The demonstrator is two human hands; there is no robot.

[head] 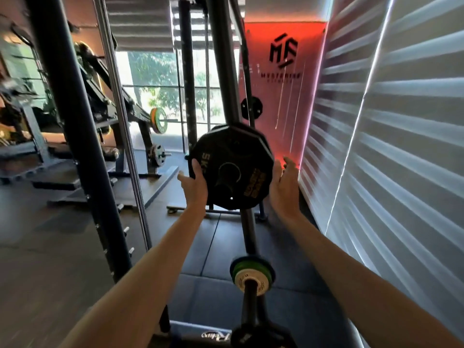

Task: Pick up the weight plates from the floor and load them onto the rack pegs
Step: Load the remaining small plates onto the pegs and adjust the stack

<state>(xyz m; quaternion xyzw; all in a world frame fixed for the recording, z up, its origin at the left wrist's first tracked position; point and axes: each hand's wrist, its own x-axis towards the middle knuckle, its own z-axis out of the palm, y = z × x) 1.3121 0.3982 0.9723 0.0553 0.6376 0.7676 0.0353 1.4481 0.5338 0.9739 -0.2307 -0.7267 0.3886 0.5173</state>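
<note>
A black many-sided weight plate (232,167) with yellow lettering hangs at chest height in front of the dark rack upright (223,71). My left hand (194,183) grips its left edge, thumb on the face. On the plate's right side my right hand (285,183) has its fingers spread and stands slightly off the rim. A peg (248,305) low in the foreground carries a green plate and a white plate (252,275). Higher on the upright sits a small black plate (251,108). I cannot tell whether the held plate is on a peg.
A slatted blind wall (389,146) runs close along the right. A red lit sign panel (283,71) stands behind the rack. Another rack post (70,121) and a chrome guide rod (120,116) rise on the left, with other gym machines (22,116) beyond.
</note>
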